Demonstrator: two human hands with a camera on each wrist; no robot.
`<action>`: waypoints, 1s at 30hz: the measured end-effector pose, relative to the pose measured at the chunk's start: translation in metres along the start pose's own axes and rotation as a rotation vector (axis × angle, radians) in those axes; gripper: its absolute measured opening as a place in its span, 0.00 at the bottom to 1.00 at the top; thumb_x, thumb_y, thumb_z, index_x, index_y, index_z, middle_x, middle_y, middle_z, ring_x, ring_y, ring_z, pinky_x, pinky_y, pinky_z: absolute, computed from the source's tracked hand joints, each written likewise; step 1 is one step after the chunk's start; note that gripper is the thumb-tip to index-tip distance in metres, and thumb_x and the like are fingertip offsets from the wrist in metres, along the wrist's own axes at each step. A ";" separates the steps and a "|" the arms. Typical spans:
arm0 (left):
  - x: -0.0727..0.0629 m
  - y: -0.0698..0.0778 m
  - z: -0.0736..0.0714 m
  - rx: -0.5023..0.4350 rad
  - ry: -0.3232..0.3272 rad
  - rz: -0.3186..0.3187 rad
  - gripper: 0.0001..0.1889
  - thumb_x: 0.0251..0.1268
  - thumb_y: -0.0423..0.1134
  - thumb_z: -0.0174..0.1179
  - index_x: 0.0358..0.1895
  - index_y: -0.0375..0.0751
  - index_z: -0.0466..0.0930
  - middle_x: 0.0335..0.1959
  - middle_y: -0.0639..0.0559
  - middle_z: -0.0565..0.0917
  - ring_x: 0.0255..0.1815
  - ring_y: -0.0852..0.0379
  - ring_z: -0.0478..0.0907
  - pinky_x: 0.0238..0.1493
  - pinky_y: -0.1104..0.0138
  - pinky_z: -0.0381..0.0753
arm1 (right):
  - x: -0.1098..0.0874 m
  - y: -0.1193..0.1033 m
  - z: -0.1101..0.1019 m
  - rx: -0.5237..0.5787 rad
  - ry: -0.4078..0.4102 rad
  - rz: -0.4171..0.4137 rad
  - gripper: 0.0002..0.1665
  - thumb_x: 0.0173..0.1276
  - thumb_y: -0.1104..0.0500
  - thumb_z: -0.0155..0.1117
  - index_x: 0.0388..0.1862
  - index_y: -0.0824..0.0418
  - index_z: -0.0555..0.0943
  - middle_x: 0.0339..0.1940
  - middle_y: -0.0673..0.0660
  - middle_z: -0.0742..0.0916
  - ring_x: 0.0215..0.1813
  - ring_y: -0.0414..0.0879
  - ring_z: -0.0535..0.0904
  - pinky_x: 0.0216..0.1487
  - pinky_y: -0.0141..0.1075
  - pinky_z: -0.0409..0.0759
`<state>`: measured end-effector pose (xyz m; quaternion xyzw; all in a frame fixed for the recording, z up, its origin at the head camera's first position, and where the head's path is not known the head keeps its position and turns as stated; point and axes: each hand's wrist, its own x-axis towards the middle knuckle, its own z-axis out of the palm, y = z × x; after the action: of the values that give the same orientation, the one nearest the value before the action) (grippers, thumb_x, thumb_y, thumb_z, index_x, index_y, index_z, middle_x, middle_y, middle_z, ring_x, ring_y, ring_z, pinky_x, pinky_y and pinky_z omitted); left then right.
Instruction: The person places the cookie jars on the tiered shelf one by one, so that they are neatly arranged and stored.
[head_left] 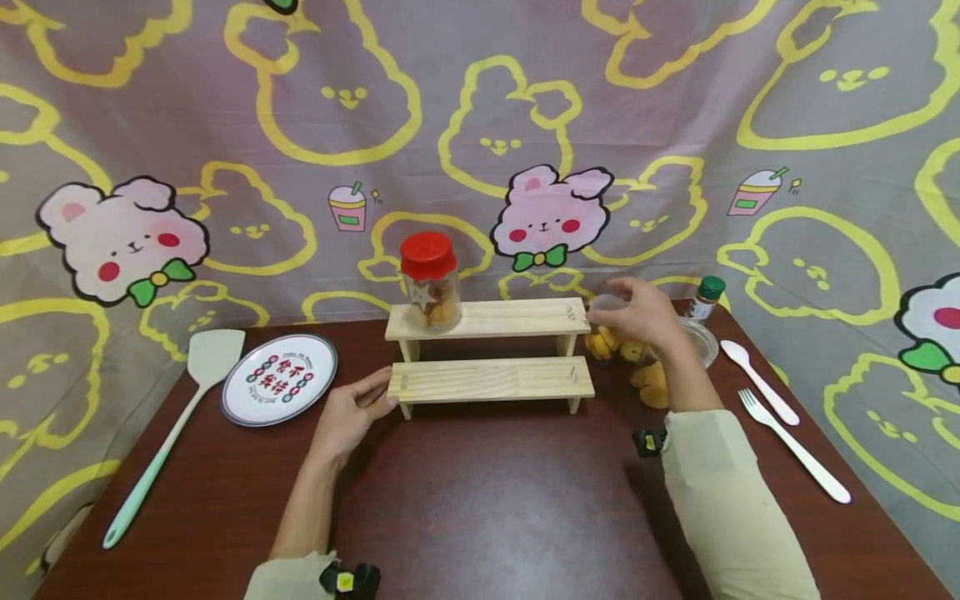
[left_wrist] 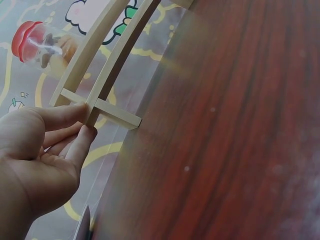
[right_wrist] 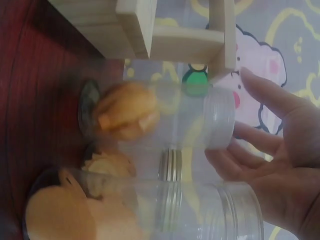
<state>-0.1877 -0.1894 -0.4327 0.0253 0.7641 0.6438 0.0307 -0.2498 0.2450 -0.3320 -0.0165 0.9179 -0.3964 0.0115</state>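
A two-tier wooden shelf [head_left: 487, 380] stands at the middle of the table. My left hand [head_left: 348, 425] pinches the left end of its lower step between thumb and fingers, as the left wrist view also shows. A clear jar with a red lid [head_left: 428, 279] sits at the left of the upper step, with yellow-brown pieces inside. Beside the shelf's right end, my right hand [head_left: 647, 315] is at the mouth of a lidless clear jar [right_wrist: 185, 117]. Its thumb and fingers are spread around the rim, and an orange-brown piece lies in the jar's bottom.
Another clear open jar [right_wrist: 210, 210] with brown pieces stands close by. A green-capped bottle [head_left: 705, 298], a white spoon [head_left: 761, 383] and a white fork [head_left: 797, 450] are at right. At left lie a round printed plate [head_left: 279, 408] and a spatula [head_left: 168, 433]. Patterned cloth hangs behind.
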 end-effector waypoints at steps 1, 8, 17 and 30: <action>0.000 0.000 0.000 -0.001 0.000 0.000 0.26 0.68 0.25 0.63 0.69 0.29 0.73 0.72 0.41 0.72 0.72 0.47 0.67 0.57 0.76 0.75 | 0.001 0.001 -0.001 0.003 -0.013 0.001 0.46 0.67 0.49 0.72 0.76 0.70 0.65 0.73 0.72 0.70 0.71 0.67 0.66 0.66 0.60 0.71; 0.000 0.001 0.000 0.002 -0.003 0.008 0.26 0.68 0.25 0.63 0.69 0.29 0.73 0.71 0.40 0.72 0.72 0.47 0.67 0.58 0.76 0.75 | 0.004 0.004 -0.004 -0.002 -0.061 0.003 0.42 0.68 0.53 0.72 0.73 0.72 0.68 0.71 0.72 0.72 0.69 0.67 0.67 0.65 0.59 0.73; 0.000 0.001 0.001 -0.001 0.002 -0.001 0.26 0.68 0.25 0.63 0.69 0.30 0.73 0.72 0.41 0.72 0.72 0.47 0.67 0.58 0.75 0.75 | 0.005 0.005 -0.003 -0.040 -0.062 -0.012 0.40 0.69 0.54 0.71 0.71 0.73 0.69 0.71 0.71 0.73 0.69 0.66 0.68 0.64 0.59 0.73; -0.001 -0.001 0.000 0.005 -0.002 0.013 0.26 0.68 0.26 0.63 0.69 0.29 0.73 0.72 0.41 0.72 0.72 0.47 0.67 0.58 0.76 0.75 | 0.000 0.003 -0.006 -0.023 0.004 -0.042 0.40 0.68 0.51 0.72 0.70 0.72 0.72 0.72 0.72 0.72 0.69 0.66 0.68 0.62 0.60 0.75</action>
<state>-0.1869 -0.1899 -0.4336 0.0310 0.7656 0.6420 0.0270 -0.2504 0.2514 -0.3298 -0.0350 0.9218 -0.3861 0.0010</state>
